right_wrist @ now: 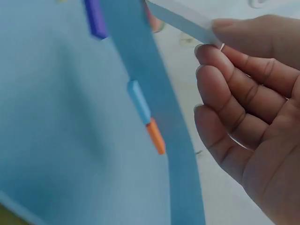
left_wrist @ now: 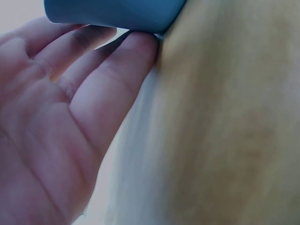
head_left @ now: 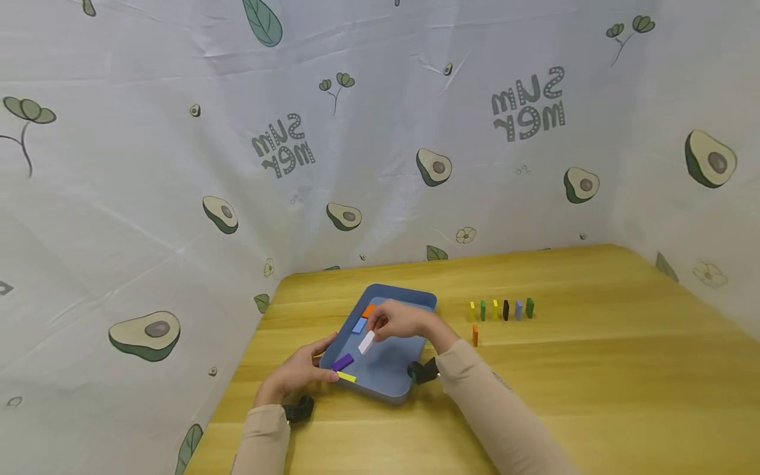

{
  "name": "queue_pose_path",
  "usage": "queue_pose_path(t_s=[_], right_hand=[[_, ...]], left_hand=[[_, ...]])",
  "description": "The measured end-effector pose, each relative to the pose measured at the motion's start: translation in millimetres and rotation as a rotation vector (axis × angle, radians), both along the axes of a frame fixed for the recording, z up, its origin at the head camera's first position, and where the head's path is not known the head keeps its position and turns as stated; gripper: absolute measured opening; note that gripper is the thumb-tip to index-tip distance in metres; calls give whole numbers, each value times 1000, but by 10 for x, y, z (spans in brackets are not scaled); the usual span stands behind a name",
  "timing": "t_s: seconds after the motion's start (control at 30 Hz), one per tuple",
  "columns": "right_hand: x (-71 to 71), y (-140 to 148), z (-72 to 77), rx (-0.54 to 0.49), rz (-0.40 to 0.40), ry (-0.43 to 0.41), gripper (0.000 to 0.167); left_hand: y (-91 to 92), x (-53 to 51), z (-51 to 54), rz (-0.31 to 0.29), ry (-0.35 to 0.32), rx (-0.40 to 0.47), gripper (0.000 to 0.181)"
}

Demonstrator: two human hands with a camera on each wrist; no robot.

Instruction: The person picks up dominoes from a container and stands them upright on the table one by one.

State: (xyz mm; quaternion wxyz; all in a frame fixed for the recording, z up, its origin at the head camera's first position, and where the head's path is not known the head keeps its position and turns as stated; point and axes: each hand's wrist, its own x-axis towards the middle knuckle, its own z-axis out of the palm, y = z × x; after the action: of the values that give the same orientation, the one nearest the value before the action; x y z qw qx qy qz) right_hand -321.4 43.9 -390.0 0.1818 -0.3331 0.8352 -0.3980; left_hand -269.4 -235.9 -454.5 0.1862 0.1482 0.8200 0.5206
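Note:
Over a blue-grey tray (head_left: 386, 394), my right hand (head_left: 400, 321) pinches a white rectangular block (head_left: 366, 342) between thumb and fingertips. In the right wrist view the white block (right_wrist: 183, 21) juts out from the fingertips, clear of the tray's floor. My left hand (head_left: 299, 371) holds the tray's near left corner, fingers along the outer side and thumb at the near edge; in the left wrist view its thumb (left_wrist: 115, 89) touches the tray (left_wrist: 117, 14). Inside, along the left side, lie an orange block (head_left: 369, 310), a light blue block (head_left: 359, 325), a purple block (head_left: 342, 362) and a yellow block (head_left: 347, 377).
Right of the tray, several small blocks stand upright in a row on the wooden table (head_left: 582, 369), among them a black block (head_left: 506, 310) and a green block (head_left: 530, 307). An orange block (head_left: 475, 335) stands nearer. A patterned white cloth (head_left: 380, 132) hangs behind.

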Motion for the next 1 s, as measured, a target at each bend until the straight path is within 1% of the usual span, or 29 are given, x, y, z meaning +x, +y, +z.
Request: queue_pose_path(t_s=[0.17, 0.27, 0.37, 0.47, 0.53, 0.63, 0.7, 0.8, 1.0], right_hand=[[91, 201, -12, -139, -17, -37, 12], [126, 300, -45, -196, -50, -50, 12], [155, 386, -61, -241, -93, -62, 13], [180, 474, -37, -302, -119, -72, 16], [186, 527, -8, -338, -116, -73, 17], [175, 592, 39, -354, -112, -67, 16], [165, 633, 61, -348, -110, -56, 15], [159, 701, 79, -327, -124, -37, 14], [172, 872, 118, -290, -139, -2, 19]], left_hand=[[30, -19, 6, -3, -1, -18, 100], [22, -15, 23, -4, 11, -21, 100], [5, 7, 41, -17, 16, -33, 100], [-8, 31, 53, -35, 15, -37, 99], [-17, 35, 59, -44, 20, -36, 98], [-30, 22, 73, -44, 27, -38, 98], [-37, 10, 72, -46, 36, -43, 98], [-40, 2, 56, -57, 42, -39, 98], [-26, 4, 28, -64, 33, -21, 98]])
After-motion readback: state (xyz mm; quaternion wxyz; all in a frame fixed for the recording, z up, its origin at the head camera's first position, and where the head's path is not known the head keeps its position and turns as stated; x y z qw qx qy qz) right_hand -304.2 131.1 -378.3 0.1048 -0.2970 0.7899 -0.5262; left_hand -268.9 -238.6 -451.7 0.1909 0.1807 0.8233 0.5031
